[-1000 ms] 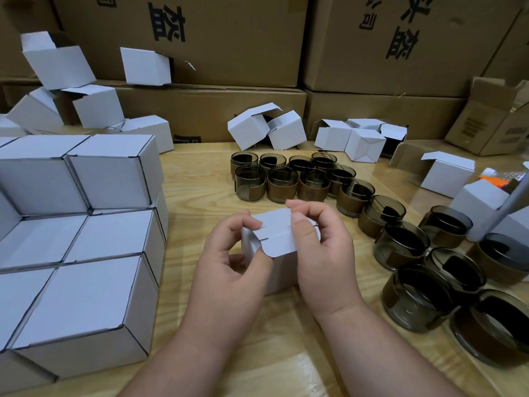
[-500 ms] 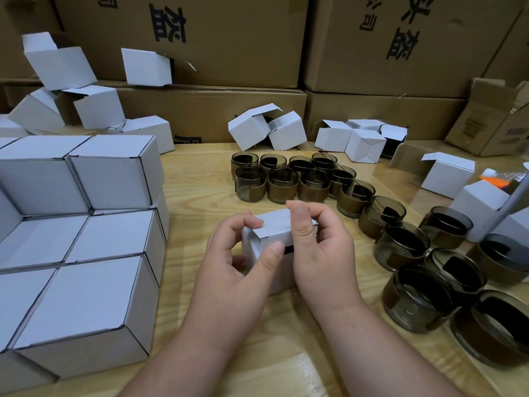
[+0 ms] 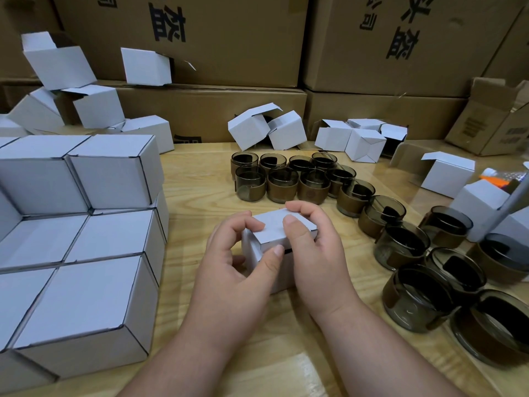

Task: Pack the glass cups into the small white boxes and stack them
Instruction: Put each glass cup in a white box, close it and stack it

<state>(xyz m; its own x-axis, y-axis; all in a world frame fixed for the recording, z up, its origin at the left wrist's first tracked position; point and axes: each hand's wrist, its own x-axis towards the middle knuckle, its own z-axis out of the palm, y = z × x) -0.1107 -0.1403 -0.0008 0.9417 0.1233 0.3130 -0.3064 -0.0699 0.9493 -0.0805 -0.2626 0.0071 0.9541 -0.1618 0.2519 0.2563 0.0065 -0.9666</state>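
Since a moment ago your left thumb has slid to the lid's front edge. Both your left hand and right hand pinch the small white box, which sits between them on the table.

Both forearms are bare, with no sleeves, gloves, rings or watch showing.

Light wood table, crowded on all sides.
Stack of closed white boxes at left; dark glass cups clustered mid-back, trailing toward near right; one small white box at centre; open white boxes tumbled along far edge.
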